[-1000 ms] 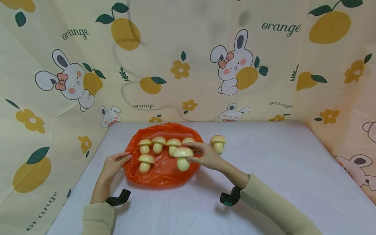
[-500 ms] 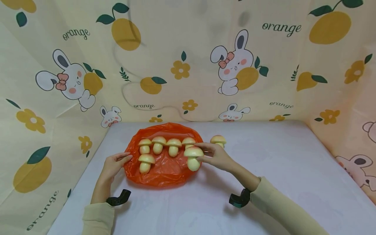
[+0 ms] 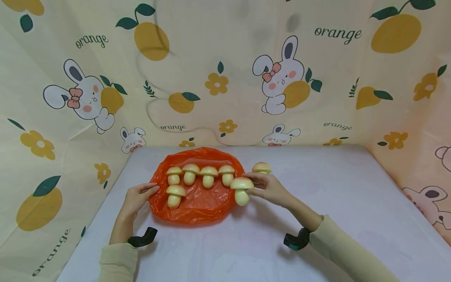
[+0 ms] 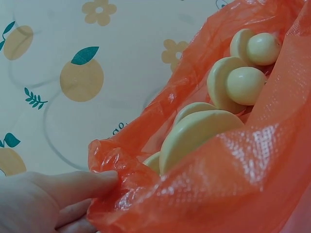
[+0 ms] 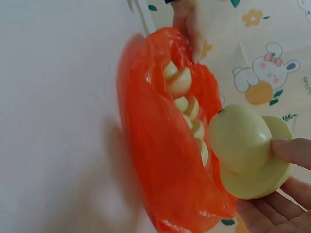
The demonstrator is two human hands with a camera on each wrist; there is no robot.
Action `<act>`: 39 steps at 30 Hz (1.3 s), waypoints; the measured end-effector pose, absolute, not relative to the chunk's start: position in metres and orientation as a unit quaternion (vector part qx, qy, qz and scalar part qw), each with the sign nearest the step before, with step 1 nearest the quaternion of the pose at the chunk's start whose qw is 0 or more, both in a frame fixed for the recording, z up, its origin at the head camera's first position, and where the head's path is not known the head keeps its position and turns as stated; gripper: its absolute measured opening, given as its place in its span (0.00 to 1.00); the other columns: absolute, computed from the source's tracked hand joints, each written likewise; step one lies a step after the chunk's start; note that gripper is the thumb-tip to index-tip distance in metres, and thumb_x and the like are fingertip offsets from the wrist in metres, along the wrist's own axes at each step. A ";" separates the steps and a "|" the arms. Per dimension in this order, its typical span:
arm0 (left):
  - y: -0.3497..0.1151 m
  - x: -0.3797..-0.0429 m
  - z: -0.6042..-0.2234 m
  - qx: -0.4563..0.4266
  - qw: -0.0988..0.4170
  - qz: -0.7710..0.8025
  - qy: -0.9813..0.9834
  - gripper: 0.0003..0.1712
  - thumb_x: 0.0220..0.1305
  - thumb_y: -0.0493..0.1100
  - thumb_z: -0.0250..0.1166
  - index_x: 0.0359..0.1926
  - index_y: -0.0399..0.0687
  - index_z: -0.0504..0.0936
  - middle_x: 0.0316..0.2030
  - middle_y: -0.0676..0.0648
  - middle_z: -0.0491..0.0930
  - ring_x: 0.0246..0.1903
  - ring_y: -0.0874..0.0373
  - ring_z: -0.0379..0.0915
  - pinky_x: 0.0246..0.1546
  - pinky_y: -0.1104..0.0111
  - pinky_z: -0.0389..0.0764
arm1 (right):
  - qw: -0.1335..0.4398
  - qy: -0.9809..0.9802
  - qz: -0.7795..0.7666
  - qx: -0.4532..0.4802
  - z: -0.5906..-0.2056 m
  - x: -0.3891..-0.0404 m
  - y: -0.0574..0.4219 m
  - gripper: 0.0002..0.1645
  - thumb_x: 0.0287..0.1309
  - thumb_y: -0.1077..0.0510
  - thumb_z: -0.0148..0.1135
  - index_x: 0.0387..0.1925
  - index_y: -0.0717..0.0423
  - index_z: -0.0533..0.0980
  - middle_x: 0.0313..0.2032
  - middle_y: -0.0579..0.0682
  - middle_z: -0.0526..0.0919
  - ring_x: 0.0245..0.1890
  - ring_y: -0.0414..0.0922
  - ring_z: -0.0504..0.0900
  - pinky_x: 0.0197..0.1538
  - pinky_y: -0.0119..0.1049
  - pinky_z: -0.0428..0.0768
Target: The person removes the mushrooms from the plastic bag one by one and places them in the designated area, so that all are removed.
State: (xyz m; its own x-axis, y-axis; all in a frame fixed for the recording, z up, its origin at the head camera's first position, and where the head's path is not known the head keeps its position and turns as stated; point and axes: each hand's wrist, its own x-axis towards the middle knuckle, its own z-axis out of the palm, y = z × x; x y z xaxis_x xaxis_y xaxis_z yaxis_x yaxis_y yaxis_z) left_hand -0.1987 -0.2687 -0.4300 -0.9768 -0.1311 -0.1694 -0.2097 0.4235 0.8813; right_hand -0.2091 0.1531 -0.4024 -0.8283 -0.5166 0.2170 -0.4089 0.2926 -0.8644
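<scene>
Behind a white table (image 3: 352,184) rises a cream backdrop (image 3: 225,43) with printed bunnies (image 3: 283,80), oranges (image 3: 152,41), flowers (image 3: 211,87) and, perhaps, a cut-off bear (image 3: 445,157).

The bag (image 3: 201,200) near the middle looks like thin, shiny, crinkly plastic. The mushrooms (image 3: 208,171) are smooth and glossy. The tabletop (image 3: 211,254) looks smooth and dull. The lower-right sleeve (image 3: 347,244) is matt cloth.

far mushroom (image 3: 262,167) partly hidden, sleeves (image 3: 118,260) cut off
</scene>
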 end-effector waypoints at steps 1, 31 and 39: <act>-0.269 -0.199 -0.430 -0.100 0.037 0.528 0.843 0.30 0.67 0.51 0.61 0.60 0.32 0.74 0.43 0.50 0.86 0.32 0.77 0.74 0.37 0.84 0.76 | 0.053 0.803 -0.521 -0.285 -0.402 -0.209 0.155 0.29 0.56 0.65 0.66 0.59 0.70 0.71 0.55 0.68 0.78 0.55 0.62 0.79 0.56 0.44 0.80; -0.268 -0.199 -0.432 -0.112 0.043 0.516 0.848 0.29 0.67 0.52 0.59 0.60 0.35 0.74 0.51 0.41 0.83 0.36 0.72 0.74 0.38 0.84 0.76 | 0.073 0.788 -0.560 -0.246 -0.407 -0.217 0.208 0.31 0.56 0.64 0.66 0.61 0.71 0.69 0.59 0.73 0.73 0.47 0.23 0.79 0.49 0.22 0.80; -0.270 -0.200 -0.432 -0.108 0.041 0.521 0.845 0.29 0.68 0.51 0.59 0.60 0.34 0.74 0.50 0.42 0.84 0.34 0.74 0.74 0.38 0.84 0.77 | 0.081 0.794 -0.553 -0.239 -0.407 -0.221 0.221 0.32 0.56 0.65 0.65 0.60 0.74 0.68 0.59 0.74 0.72 0.47 0.22 0.79 0.49 0.21 0.79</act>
State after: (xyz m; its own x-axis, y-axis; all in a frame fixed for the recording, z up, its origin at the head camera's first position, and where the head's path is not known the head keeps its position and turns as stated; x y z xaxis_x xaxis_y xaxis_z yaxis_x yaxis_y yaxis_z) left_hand -0.2002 -0.2696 -0.4323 -0.9731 -0.1404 -0.1829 -0.2264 0.4326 0.8727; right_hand -0.2207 0.2209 -0.4074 -0.8726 -0.4693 0.1357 -0.2900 0.2739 -0.9170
